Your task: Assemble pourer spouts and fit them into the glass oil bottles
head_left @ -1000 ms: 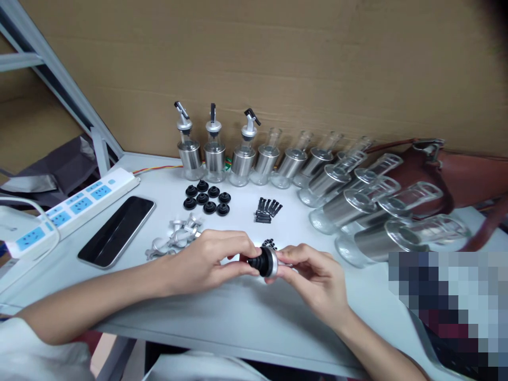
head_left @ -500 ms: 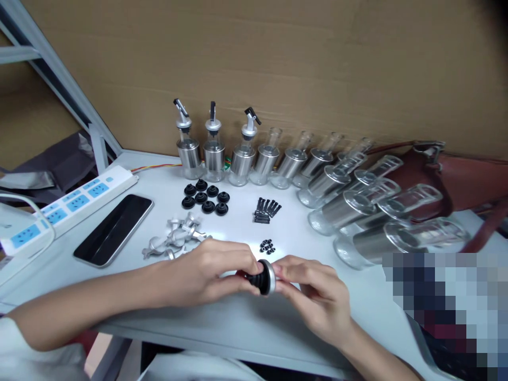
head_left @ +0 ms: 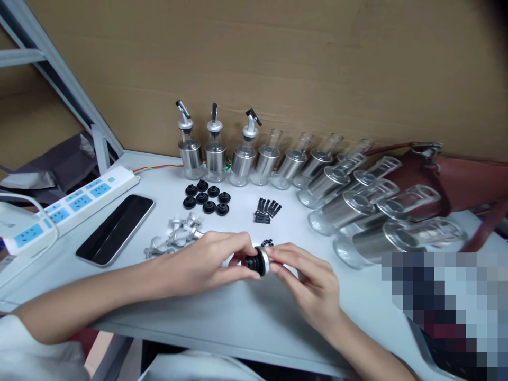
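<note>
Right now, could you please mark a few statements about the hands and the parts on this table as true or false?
1. The left hand and the right hand grip one small black-and-silver part between them. True.
2. Three bottles at the back left carry pourer tops. True.
3. The phone lies to the right of the hands. False: it lies to their left, beside the power strip.
4. The black stoppers are piled on the phone. False: they sit in a flat group on the table, in front of the bottles with pourer tops.
</note>
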Tool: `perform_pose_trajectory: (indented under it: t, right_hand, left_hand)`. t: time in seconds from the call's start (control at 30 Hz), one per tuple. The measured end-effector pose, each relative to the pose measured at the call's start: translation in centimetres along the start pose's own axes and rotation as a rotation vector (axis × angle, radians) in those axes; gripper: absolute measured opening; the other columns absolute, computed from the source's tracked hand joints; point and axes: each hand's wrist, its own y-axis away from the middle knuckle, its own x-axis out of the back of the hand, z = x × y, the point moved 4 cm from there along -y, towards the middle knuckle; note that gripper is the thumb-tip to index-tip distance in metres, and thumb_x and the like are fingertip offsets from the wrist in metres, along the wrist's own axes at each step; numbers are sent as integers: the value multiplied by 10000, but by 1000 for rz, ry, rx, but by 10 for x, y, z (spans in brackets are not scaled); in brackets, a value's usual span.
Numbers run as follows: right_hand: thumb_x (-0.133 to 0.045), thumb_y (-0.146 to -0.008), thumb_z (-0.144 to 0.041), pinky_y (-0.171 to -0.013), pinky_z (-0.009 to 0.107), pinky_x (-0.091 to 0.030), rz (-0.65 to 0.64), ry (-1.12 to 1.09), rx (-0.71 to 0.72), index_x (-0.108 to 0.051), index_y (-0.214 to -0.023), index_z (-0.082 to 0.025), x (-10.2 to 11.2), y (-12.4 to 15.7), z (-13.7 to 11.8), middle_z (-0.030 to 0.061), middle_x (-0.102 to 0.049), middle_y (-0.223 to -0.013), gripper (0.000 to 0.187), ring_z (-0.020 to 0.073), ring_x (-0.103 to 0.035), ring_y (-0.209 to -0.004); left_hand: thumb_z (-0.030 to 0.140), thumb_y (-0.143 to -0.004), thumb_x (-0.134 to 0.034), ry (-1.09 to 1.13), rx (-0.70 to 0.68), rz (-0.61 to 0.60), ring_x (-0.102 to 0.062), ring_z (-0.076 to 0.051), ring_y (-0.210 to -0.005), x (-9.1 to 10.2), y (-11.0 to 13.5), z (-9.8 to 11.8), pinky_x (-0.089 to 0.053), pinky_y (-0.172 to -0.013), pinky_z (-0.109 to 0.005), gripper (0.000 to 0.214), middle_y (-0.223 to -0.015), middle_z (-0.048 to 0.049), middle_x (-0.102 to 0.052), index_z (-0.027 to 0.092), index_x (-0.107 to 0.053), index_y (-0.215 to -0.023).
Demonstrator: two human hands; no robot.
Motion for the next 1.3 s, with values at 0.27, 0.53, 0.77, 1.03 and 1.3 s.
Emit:
perform_pose_trajectory:
  t: [0.27, 0.53, 0.77, 1.03, 1.3]
  right_hand:
    - [-569, -884, -181, -499, 225, -491, -166, -32, -296, -730, -1108, -213, -10, 1, 11, 26, -639, -697, 278, 126, -588, -575]
    - [-658, -854, -430, -577, 269, -605, -250, -627, -617, -710, -1096, -214, -20, 8, 23, 40, -713, -760, 329, 155, -693, -624]
    - [-723, -808, -339, -577, 242, -600, -135, -600, -618, -735, -1006, -218, -15, 5, 28, 21, -690, -776, 233, 124, -646, -616]
    - [-630, -826, -227, -635, 246, -564, -190, -443, -547, -711, -996, -214, -14, 2, 22, 53, -665, -912, 188, 137, -617, -733]
    - [-569, -736, -129, -679, 279, -546, -268, -290, -538, -635, -990, -182, -18, 5, 23, 39, -631, -879, 267, 153, -605, -764]
  left_hand:
    - [456, -868, -632, -58, 109, 35, -457, -98, -565, 2, -1, -7, -347, -546, -202, 327, -670, 51, -507, 179, -484, -776]
    - [375, -956, -489, 89, 222, -43, -533, -139, -725, -8, -1, -11, -415, -675, -242, 192, -825, 6, -565, 192, -522, -911]
    - [282, -924, -452, 385, 411, -76, -543, -111, -585, -13, -3, -11, -427, -563, -226, 125, -727, 33, -548, 185, -501, -988]
    - [261, -832, -583, 354, 402, -43, -581, -132, -771, -12, -3, -15, -457, -638, -240, 132, -935, -11, -566, 192, -536, -934]
    - [247, -789, -579, 346, 439, -82, -548, -122, -674, -20, 0, -14, -444, -625, -256, 179, -849, 18, -544, 210, -453, -911]
